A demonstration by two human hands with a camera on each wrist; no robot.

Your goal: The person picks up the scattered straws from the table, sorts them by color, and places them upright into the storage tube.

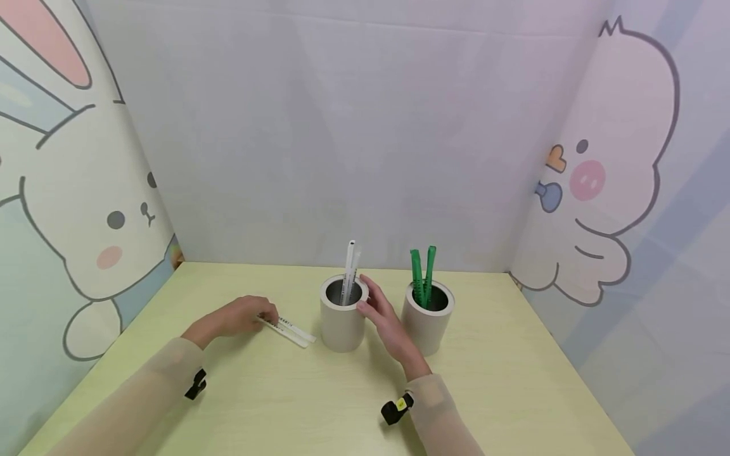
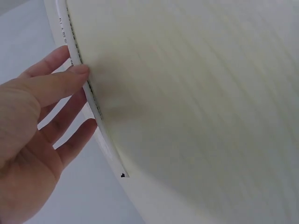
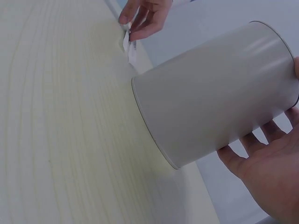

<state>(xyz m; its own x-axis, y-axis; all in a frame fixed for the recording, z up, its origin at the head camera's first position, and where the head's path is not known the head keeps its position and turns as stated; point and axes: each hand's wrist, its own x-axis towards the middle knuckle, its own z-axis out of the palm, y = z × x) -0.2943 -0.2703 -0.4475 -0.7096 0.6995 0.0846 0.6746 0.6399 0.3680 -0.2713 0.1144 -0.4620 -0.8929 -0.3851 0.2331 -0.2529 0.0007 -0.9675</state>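
On the left of the table, my left hand (image 1: pixel 242 315) pinches a slim white paper-wrapped straw (image 1: pixel 288 335) near its end. In the left wrist view, the thumb lies on the printed straw (image 2: pixel 96 105) and the fingers are behind it. A second white straw (image 1: pixel 299 330) lies close alongside. My right hand (image 1: pixel 390 323) grips the right side of a light grey cup (image 1: pixel 342 326), thumb near the rim. White wrapped straws (image 1: pixel 348 272) stand upright in that cup. Its smooth wall (image 3: pixel 210 98) fills much of the right wrist view.
Just right of my right hand stands another light grey cup (image 1: pixel 424 329), holding green wrapped straws (image 1: pixel 422 278). Both cups are on the pale wood-grain table (image 1: pixel 319 405). A curtain (image 1: pixel 342 139) with cartoon animals rises along the back and sides.
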